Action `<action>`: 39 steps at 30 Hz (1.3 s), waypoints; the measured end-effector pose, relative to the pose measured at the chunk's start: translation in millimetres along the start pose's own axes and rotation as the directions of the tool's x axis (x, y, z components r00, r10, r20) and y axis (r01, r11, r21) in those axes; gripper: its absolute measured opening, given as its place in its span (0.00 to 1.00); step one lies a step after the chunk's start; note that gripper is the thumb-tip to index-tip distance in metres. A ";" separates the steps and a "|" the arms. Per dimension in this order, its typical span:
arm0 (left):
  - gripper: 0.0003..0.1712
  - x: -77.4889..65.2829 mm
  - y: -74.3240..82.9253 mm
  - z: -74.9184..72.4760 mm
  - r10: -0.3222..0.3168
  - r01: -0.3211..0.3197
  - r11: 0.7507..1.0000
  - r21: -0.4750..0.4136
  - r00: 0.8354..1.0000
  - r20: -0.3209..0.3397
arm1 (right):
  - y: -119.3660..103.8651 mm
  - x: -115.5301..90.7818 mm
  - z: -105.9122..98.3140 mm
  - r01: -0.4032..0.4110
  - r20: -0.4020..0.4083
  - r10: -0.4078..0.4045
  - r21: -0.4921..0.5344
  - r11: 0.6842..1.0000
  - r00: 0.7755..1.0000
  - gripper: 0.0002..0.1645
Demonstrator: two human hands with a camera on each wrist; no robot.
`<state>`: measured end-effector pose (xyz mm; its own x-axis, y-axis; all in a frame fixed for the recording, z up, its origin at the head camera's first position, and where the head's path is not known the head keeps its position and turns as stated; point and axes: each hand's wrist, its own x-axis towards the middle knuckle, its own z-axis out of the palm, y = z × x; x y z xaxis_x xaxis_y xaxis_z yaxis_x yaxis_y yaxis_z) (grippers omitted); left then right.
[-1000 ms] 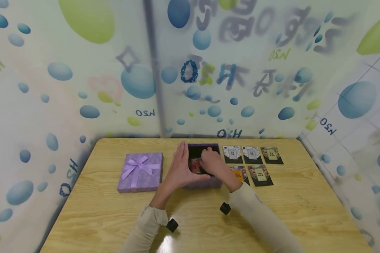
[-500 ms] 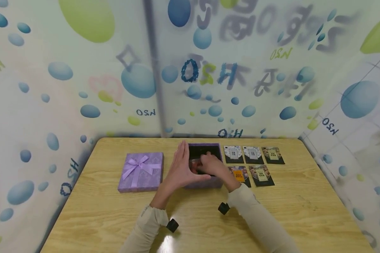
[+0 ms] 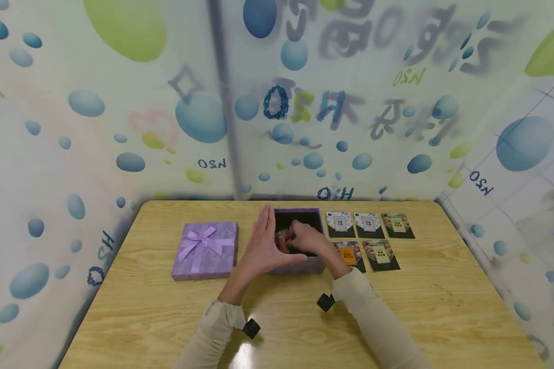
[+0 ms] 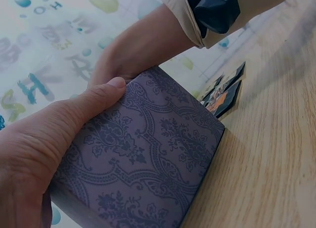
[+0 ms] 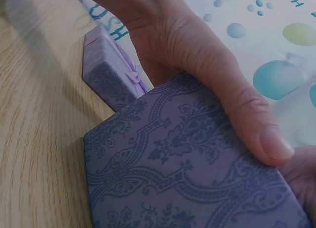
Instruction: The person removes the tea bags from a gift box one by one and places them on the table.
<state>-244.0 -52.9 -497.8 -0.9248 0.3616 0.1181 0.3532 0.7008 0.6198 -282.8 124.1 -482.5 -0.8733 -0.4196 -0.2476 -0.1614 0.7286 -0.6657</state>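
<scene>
In the head view my left hand (image 3: 262, 246) lies around the near left corner of a purple box (image 3: 297, 265). Its fingers run straight along the left side, and the thumb stretches over the front rim; the left wrist view shows that thumb on the patterned front wall. My right hand (image 3: 307, 239) reaches down into the box with curled fingers, pinching a small shiny red packet (image 3: 283, 240) against the black interior. The fingertips are partly hidden. From the wrist views the box's front wall blocks the inside.
A purple lid (image 3: 208, 251) with a ribbon bow lies left of the box. Right of it lie several flat printed packets in two rows, among them a white one (image 3: 339, 224), an orange-labelled one (image 3: 349, 255) and a green-labelled one (image 3: 380, 254). A patterned curtain (image 3: 300, 169) stands behind the table.
My right hand has shifted slightly left and down inside the box, its fingers more curled. The red packet now appears tilted rather than flat. My left hand stays in place.
</scene>
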 end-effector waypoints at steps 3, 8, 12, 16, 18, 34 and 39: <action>0.87 0.5 -0.1 -0.6 -0.002 0.002 1.000 0.007 1.000 0.003 | -0.1 0.5 -0.4 0.023 0.012 -0.023 0.003 1.000 1.000 0.15; 0.87 0.8 0.5 -0.9 -0.003 0.003 1.000 0.023 1.000 0.005 | -0.9 -1.0 -1.2 0.018 0.012 -0.018 0.011 1.000 1.000 0.15; 0.87 0.2 1.1 -0.4 -0.007 0.007 1.000 0.028 1.000 0.005 | -1.3 -2.8 -1.3 0.028 -0.031 -0.026 0.035 0.999 0.999 0.05; 0.87 -0.4 1.1 0.0 -0.006 0.006 1.000 0.012 1.000 0.002 | -1.0 -2.8 -1.5 0.056 -0.074 -0.053 0.051 0.997 0.996 0.04; 0.88 -0.4 0.9 0.0 -0.007 0.007 1.000 0.008 1.000 0.004 | -0.5 -2.3 -1.9 0.073 -0.090 -0.068 0.060 0.995 0.994 0.04; 0.88 -3.7 -0.4 -2.9 0.001 -0.001 1.000 0.021 1.000 0.001 | -2.1 -2.1 0.7 0.153 -0.231 -0.099 0.229 0.961 0.968 0.10; 0.88 -3.8 0.0 0.4 0.010 -0.010 1.000 0.002 1.000 -0.021 | -1.2 -3.7 -0.2 0.165 -0.265 -0.081 0.314 0.935 0.961 0.10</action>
<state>-240.5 -54.0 -498.6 -0.9240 0.3556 0.1405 0.3626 0.6983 0.6171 -279.5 124.9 -480.6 -0.9479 -0.3186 0.0027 -0.1511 0.4421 -0.8842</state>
